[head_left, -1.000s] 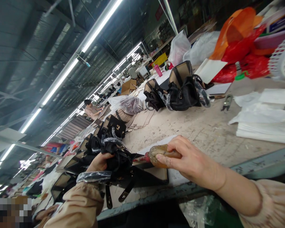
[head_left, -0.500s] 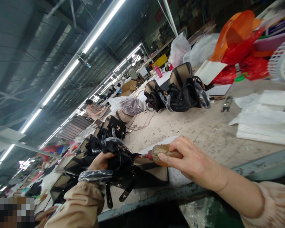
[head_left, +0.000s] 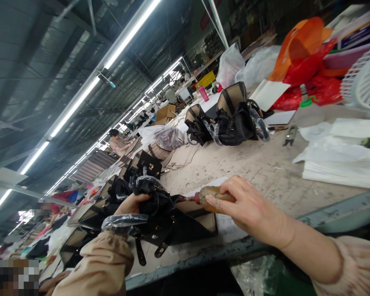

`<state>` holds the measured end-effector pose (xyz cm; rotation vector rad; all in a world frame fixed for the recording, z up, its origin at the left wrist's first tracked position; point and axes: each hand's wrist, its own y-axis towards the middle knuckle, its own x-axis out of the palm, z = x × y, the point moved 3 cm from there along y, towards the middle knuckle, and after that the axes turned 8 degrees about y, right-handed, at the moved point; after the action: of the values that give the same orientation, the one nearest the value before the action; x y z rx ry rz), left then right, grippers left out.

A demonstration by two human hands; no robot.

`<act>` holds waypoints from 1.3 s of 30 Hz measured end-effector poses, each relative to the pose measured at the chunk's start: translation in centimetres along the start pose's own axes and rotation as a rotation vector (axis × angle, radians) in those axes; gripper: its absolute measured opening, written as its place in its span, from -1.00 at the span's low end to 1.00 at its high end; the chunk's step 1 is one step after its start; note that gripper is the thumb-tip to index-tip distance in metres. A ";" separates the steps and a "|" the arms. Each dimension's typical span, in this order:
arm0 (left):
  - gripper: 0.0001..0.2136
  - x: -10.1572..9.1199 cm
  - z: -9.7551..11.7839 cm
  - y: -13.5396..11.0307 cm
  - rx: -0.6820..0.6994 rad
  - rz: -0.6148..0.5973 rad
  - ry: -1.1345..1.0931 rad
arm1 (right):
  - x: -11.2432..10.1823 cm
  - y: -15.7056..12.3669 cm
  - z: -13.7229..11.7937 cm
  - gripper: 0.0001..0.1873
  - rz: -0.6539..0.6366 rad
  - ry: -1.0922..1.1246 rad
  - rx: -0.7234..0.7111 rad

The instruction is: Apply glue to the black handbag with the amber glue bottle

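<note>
A black handbag (head_left: 185, 230) lies tilted near the table's front edge, its beige inside partly showing and its straps hanging forward. My left hand (head_left: 132, 204) is closed on the bag's gathered black material, with most fingers hidden behind it. A plastic-wrapped handle (head_left: 125, 221) crosses that wrist. In my right hand (head_left: 246, 205) is an amber squeeze bottle (head_left: 214, 198), stained and held sideways between thumb and fingers. Its red nozzle points left at the bag's edge; whether the tip touches is unclear.
More black handbags stand at the left (head_left: 146, 164) and farther back (head_left: 234, 119). Thread snippers (head_left: 290, 136), white sheets (head_left: 342, 164), a green-capped bottle (head_left: 308, 111) and a white fan (head_left: 365, 80) are at the right. A co-worker (head_left: 120, 142) stands far off; another person's hand (head_left: 54, 281) shows lower left.
The view has shifted slightly. My left hand stays on the handbag, and the squeeze bottle in my right hand keeps nearly the same place at the bag's edge.
</note>
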<state>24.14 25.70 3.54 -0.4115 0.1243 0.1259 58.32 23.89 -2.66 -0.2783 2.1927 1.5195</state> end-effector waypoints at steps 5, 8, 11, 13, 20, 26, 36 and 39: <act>-0.81 0.3 0.4 0.5 -0.005 0.004 0.074 | 0.0 -0.4 0.4 -0.68 -0.057 -0.022 0.063; -0.81 0.5 0.7 0.6 -0.013 0.001 0.096 | -0.1 -0.5 0.6 -0.67 -0.064 -0.022 0.081; -0.85 1.1 1.1 0.7 -0.023 -0.012 0.115 | -0.4 -0.5 0.7 -0.65 -0.025 -0.011 0.076; -0.88 1.6 1.4 0.8 -0.024 -0.034 0.136 | -0.4 -0.5 0.8 -0.64 0.005 0.002 0.068; -0.83 2.1 1.9 1.2 -0.045 -0.003 0.170 | 0.0 -0.6 1.6 -0.61 0.040 -0.021 0.092; -0.77 1.8 2.0 1.5 -0.071 0.030 0.181 | 0.0 -1.1 2.1 -0.48 -0.100 -0.047 0.212; -0.77 1.8 2.0 1.8 -0.071 -0.003 0.220 | -0.1 -1.0 2.4 -0.44 0.010 0.023 0.191; -0.80 2.5 2.4 1.3 -0.110 0.020 0.185 | 0.2 -1.0 2.7 -0.44 0.026 0.013 0.183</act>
<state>26.64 28.09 4.80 -0.5318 0.3046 0.1145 59.27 26.07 -4.34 -0.2013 2.3348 1.3218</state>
